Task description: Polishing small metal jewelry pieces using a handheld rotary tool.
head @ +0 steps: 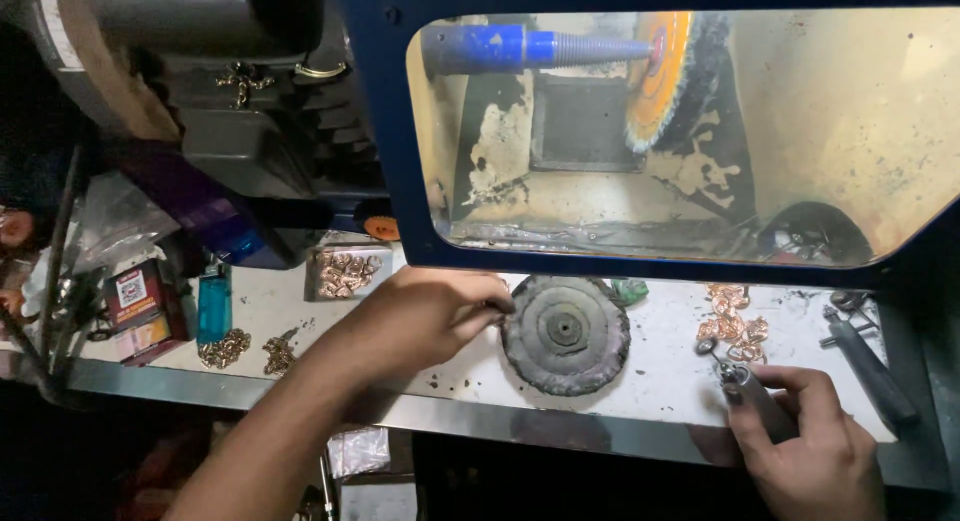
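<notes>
A dark grey round buffing wheel [566, 334] lies flat on the pale bench top [660, 366]. My left hand [425, 316] reaches in from the lower left and touches the wheel's left edge with closed fingers. My right hand [812, 451] at the lower right grips a slim grey metal tool [752, 393] whose tip points up toward a small heap of copper-coloured rings [733, 321]. Above, behind a clear window in a blue hood [660, 266], an orange and dark buffing wheel [672, 76] sits on a blue threaded spindle [540, 48].
A black motor housing [220, 91] stands at the upper left. On the bench's left lie a blue lighter [214, 306], a small red box [135, 296], a tray of gold-coloured pieces [346, 273] and loose chain bits [225, 349]. A dark-handled tool [870, 366] rests at the far right.
</notes>
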